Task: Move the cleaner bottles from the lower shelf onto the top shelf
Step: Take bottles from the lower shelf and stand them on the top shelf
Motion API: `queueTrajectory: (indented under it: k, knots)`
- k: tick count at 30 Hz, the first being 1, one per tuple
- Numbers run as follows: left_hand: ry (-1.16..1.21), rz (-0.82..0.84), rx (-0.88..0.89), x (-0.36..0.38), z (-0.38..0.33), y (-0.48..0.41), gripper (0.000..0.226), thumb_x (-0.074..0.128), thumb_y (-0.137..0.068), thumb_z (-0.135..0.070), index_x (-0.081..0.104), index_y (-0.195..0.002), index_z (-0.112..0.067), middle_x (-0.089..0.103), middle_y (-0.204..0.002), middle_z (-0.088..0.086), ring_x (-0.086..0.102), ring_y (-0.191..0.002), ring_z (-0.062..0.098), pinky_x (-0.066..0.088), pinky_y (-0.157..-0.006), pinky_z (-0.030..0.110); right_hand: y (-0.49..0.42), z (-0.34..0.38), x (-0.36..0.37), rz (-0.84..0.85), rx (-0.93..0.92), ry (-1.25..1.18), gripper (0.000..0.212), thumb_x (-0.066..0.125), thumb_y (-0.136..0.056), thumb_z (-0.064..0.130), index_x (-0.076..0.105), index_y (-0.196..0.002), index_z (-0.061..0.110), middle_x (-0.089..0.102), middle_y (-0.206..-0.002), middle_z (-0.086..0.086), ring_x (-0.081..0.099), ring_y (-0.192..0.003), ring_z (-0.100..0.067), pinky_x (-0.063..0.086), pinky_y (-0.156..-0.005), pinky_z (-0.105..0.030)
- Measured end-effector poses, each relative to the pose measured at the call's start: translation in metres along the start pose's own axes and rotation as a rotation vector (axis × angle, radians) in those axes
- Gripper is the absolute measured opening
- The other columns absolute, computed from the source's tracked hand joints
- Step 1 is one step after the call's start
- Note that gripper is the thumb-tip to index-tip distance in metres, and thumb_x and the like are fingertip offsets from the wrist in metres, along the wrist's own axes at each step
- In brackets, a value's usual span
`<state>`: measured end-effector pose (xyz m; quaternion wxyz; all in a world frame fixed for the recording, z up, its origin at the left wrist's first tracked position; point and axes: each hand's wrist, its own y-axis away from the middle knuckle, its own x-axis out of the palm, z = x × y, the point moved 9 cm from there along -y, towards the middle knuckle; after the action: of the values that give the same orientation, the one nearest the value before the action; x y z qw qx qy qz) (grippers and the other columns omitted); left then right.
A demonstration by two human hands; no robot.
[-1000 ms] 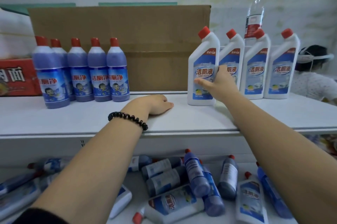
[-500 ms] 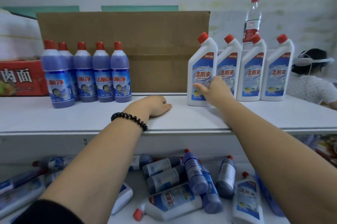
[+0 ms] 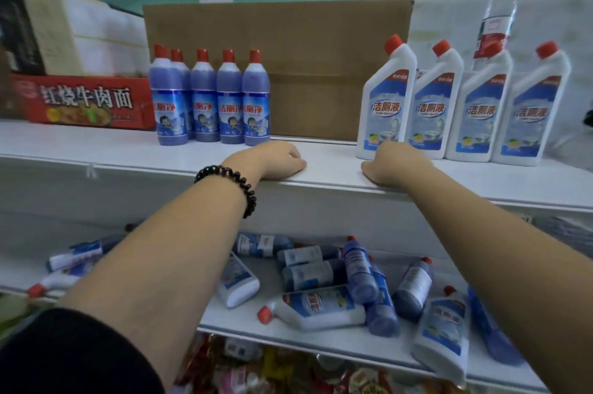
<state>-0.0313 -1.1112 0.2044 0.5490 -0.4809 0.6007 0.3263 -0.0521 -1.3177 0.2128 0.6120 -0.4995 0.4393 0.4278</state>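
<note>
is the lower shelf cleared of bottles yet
No, many blue bottles and white bottles lie on their sides on the lower shelf.

top shelf (image 3: 128,153): purple bottles (image 3: 205,105), white bottles (image 3: 475,111) upright | lower shelf (image 3: 231,316): mixed bottles (image 3: 324,307) lying jumbled
</note>
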Motion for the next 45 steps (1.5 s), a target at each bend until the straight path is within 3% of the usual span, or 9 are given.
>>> queueTrajectory:
  k: [5, 11, 13, 16, 21, 25, 29, 37, 45]
  knots:
    - [0.023, -0.015, -0.016, -0.013, 0.023, 0.030, 0.040, 0.049, -0.101, -0.040, 0.069, -0.120, -0.011, 0.067, -0.125, 0.006, 0.060, -0.113, 0.024, 0.047, -0.102, 0.038, 0.015, 0.065, 0.007, 0.031, -0.144, -0.032, 0.029, 0.046, -0.098, 0.038, 0.053, -0.099, 0.010, 0.056, -0.096, -0.008, 0.055, -0.088, -0.027, 0.048, -0.079, -0.035]
    - [-0.003, -0.068, -0.094, -0.035, 0.098, 0.082, 0.039, 0.052, -0.100, -0.044, 0.066, -0.127, -0.020, 0.062, -0.131, 0.002, 0.057, -0.115, 0.021, 0.044, -0.097, 0.034, 0.037, 0.168, 0.013, -0.002, -0.270, -0.047, 0.036, 0.046, -0.095, 0.039, 0.063, -0.107, 0.011, 0.064, -0.119, -0.015, 0.058, -0.099, -0.032, 0.047, -0.085, -0.036]
    - [-0.031, -0.102, -0.119, -0.045, 0.134, 0.105, 0.039, 0.052, -0.100, -0.045, 0.065, -0.127, -0.020, 0.061, -0.135, 0.003, 0.056, -0.120, 0.022, 0.043, -0.099, 0.033, 0.049, 0.213, 0.018, -0.013, -0.317, -0.064, 0.029, 0.046, -0.093, 0.041, 0.057, -0.097, 0.014, 0.063, -0.111, -0.014, 0.055, -0.092, -0.031, 0.047, -0.081, -0.036]
    - [-0.059, -0.111, -0.172, -0.058, 0.192, 0.146, 0.039, 0.052, -0.100, -0.042, 0.064, -0.129, -0.018, 0.061, -0.136, 0.005, 0.055, -0.122, 0.023, 0.042, -0.099, 0.032, 0.074, 0.285, 0.024, -0.009, -0.373, -0.110, 0.032, 0.049, -0.093, 0.043, 0.058, -0.097, 0.013, 0.059, -0.096, -0.008, 0.055, -0.087, -0.028, 0.047, -0.077, -0.035]
    - [-0.066, -0.086, -0.285, -0.074, 0.294, 0.223, 0.041, 0.052, -0.101, -0.041, 0.063, -0.131, -0.015, 0.061, -0.136, 0.007, 0.056, -0.122, 0.026, 0.044, -0.100, 0.033, 0.123, 0.395, 0.036, -0.037, -0.445, -0.190, 0.031, 0.052, -0.091, 0.042, 0.064, -0.103, 0.016, 0.061, -0.098, -0.006, 0.059, -0.096, -0.030, 0.050, -0.081, -0.038]
    - [-0.075, -0.074, -0.350, -0.078, 0.362, 0.277, 0.042, 0.052, -0.101, -0.040, 0.062, -0.133, -0.014, 0.060, -0.138, 0.006, 0.055, -0.124, 0.026, 0.043, -0.101, 0.034, 0.154, 0.461, 0.063, 0.040, -0.454, -0.202, 0.029, 0.051, -0.091, 0.039, 0.064, -0.100, 0.013, 0.062, -0.099, -0.010, 0.058, -0.095, -0.032, 0.050, -0.083, -0.039]
    - [-0.048, -0.044, -0.395, -0.071, 0.415, 0.318, 0.042, 0.052, -0.102, -0.038, 0.061, -0.134, -0.013, 0.059, -0.140, 0.008, 0.053, -0.127, 0.027, 0.042, -0.102, 0.033, 0.169, 0.503, 0.097, 0.125, -0.455, -0.208, 0.023, 0.051, -0.089, 0.033, 0.059, -0.084, 0.013, 0.061, -0.091, -0.012, 0.059, -0.089, -0.034, 0.050, -0.079, -0.038]
    - [0.019, 0.022, -0.458, -0.028, 0.503, 0.341, 0.042, 0.051, -0.103, -0.034, 0.061, -0.135, -0.010, 0.058, -0.141, 0.011, 0.053, -0.128, 0.028, 0.041, -0.099, 0.029, 0.152, 0.550, 0.170, 0.209, -0.414, -0.158, 0.029, 0.053, -0.092, 0.041, 0.065, -0.095, 0.014, 0.062, -0.086, -0.007, 0.059, -0.084, -0.029, 0.050, -0.076, -0.037]
    - [0.041, 0.124, -0.437, 0.025, 0.580, 0.277, 0.045, 0.051, -0.103, -0.034, 0.059, -0.137, -0.007, 0.056, -0.144, 0.013, 0.052, -0.131, 0.030, 0.041, -0.103, 0.032, 0.097, 0.589, 0.251, 0.319, -0.428, -0.107, 0.026, 0.053, -0.096, 0.034, 0.063, -0.112, 0.016, 0.064, -0.102, -0.010, 0.058, -0.088, -0.027, 0.048, -0.077, -0.034]
